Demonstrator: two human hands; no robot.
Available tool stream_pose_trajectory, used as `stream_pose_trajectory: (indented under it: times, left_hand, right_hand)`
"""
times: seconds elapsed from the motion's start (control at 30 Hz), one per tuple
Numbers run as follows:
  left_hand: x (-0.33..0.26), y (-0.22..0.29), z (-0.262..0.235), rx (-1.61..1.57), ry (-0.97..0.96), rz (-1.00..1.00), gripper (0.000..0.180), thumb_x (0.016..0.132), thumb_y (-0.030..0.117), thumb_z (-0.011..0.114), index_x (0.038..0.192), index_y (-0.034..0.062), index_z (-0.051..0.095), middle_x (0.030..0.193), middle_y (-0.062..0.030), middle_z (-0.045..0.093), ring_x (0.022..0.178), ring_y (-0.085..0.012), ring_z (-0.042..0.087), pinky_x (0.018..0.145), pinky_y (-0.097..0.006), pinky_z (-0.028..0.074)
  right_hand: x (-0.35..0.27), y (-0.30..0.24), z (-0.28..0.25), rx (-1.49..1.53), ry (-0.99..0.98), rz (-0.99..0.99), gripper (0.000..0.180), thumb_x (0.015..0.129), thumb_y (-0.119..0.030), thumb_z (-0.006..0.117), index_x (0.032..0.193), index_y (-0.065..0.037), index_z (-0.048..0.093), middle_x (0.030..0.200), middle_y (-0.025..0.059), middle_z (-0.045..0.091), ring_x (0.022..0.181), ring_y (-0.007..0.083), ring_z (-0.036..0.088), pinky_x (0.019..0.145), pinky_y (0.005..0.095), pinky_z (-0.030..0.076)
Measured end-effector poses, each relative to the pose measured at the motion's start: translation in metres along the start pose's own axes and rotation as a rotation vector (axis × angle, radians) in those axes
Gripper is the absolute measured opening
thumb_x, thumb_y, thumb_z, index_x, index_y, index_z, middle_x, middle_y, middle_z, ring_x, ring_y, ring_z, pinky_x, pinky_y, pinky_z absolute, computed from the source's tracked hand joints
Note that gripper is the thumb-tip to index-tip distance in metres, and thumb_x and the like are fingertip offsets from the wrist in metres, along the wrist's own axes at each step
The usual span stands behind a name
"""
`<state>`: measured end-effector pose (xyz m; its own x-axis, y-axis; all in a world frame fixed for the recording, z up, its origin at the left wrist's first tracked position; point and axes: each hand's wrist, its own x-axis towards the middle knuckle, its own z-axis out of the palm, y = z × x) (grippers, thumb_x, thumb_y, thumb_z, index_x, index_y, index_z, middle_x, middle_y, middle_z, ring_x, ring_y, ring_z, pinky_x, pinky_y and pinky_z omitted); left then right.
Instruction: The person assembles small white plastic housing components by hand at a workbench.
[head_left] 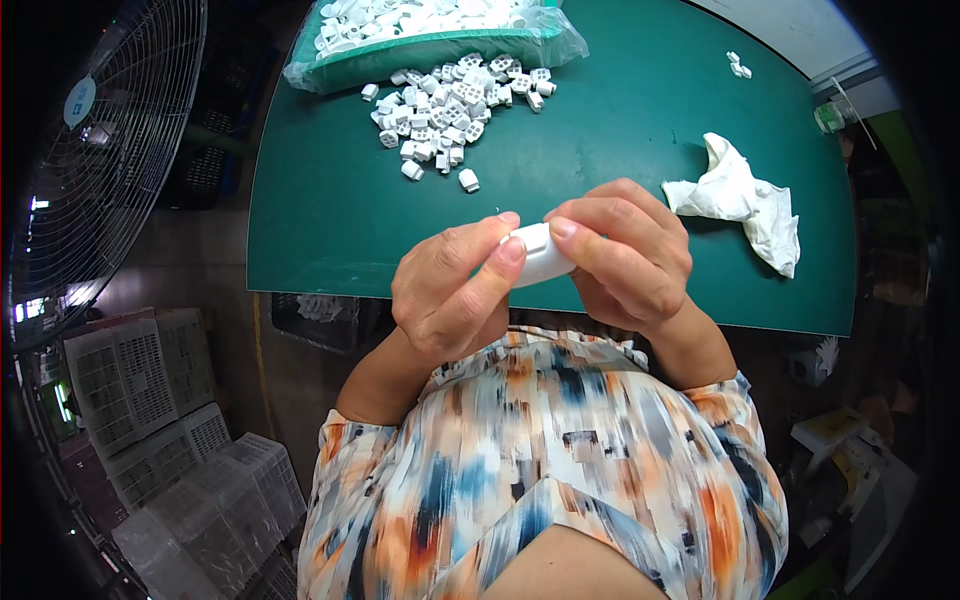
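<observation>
A smooth white plastic part (541,260) with a curved body is held up between my two hands, above the near edge of the green table. My left hand (455,285) pinches its left end between thumb and fingers. On the other end, the thumb and fingers of my right hand (630,250) are closed round it. My fingers cover much of the part, so its full shape is hidden. Beyond my hands lies a heap of small white block-like plastic pieces (440,112), with one piece (469,180) lying apart on the near side.
A green tray (400,68) lined with clear plastic and full of white parts stands at the table's (590,130) far left. A crumpled white cloth (735,190) lies at right, a few small pieces (738,66) farther back. A large fan (100,130) and stacked crates (140,390) stand left.
</observation>
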<state>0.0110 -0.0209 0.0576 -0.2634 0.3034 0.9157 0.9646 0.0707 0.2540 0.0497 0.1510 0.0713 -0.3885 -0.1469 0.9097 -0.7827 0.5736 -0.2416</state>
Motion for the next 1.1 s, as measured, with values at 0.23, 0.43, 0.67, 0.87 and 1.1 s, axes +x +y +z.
stream_pose_trajectory:
  times: [0.23, 0.43, 0.67, 0.87, 1.1]
  left_hand:
    - [-0.006, 0.0, 0.008, -0.09, -0.008, -0.146, 0.021, 0.087, 0.003, 0.062, 0.102, 0.0002, 0.047, 0.09, -0.0236, 0.064, 0.077, -0.0305, 0.068, 0.061, -0.032, 0.056]
    - [-0.001, -0.003, 0.005, -0.02, -0.084, -0.124, 0.021, 0.089, 0.008, 0.061, 0.1, 0.0011, 0.045, 0.079, -0.0202, 0.064, 0.065, -0.0276, 0.065, 0.053, -0.03, 0.052]
    - [0.004, 0.001, 0.008, 0.074, -0.05, -0.083, 0.02, 0.083, -0.005, 0.06, 0.096, 0.0012, 0.046, 0.078, -0.0203, 0.062, 0.057, -0.0266, 0.061, 0.048, -0.031, 0.049]
    - [-0.007, -0.011, 0.022, -0.019, -0.06, -0.431, 0.026, 0.069, -0.013, 0.06, 0.089, 0.0004, 0.05, 0.075, -0.0127, 0.059, 0.058, -0.028, 0.057, 0.053, -0.03, 0.048]
    - [-0.013, -0.018, 0.018, -0.199, -0.075, -0.615, 0.024, 0.071, -0.007, 0.069, 0.084, 0.0024, 0.051, 0.073, -0.01, 0.059, 0.057, -0.0191, 0.058, 0.051, -0.028, 0.046]
  right_hand:
    - [-0.001, 0.006, 0.002, -0.033, -0.022, 0.047, 0.027, 0.062, 0.002, 0.069, 0.088, 0.004, 0.062, 0.076, 0.0129, 0.062, 0.058, 0.0245, 0.058, 0.049, 0.031, 0.047]
    - [-0.002, 0.006, 0.001, -0.041, -0.069, 0.042, 0.026, 0.062, 0.001, 0.068, 0.087, 0.004, 0.061, 0.076, 0.0126, 0.061, 0.057, 0.0239, 0.057, 0.048, 0.0307, 0.046]
    - [0.002, -0.011, 0.005, -0.119, -0.071, 0.124, 0.023, 0.06, 0.003, 0.064, 0.082, 0.003, 0.058, 0.069, 0.0104, 0.054, 0.054, 0.022, 0.052, 0.044, 0.0316, 0.041]
    - [-0.01, 0.003, 0.013, -0.151, -0.16, 0.383, 0.021, 0.068, 0.01, 0.062, 0.085, 0.001, 0.057, 0.072, 0.0145, 0.058, 0.058, 0.0286, 0.058, 0.05, 0.033, 0.045]
    - [-0.008, 0.0, 0.013, -0.032, -0.199, 0.501, 0.016, 0.072, 0.008, 0.059, 0.08, -0.002, 0.05, 0.068, 0.0129, 0.052, 0.06, 0.0332, 0.056, 0.053, 0.0399, 0.045]
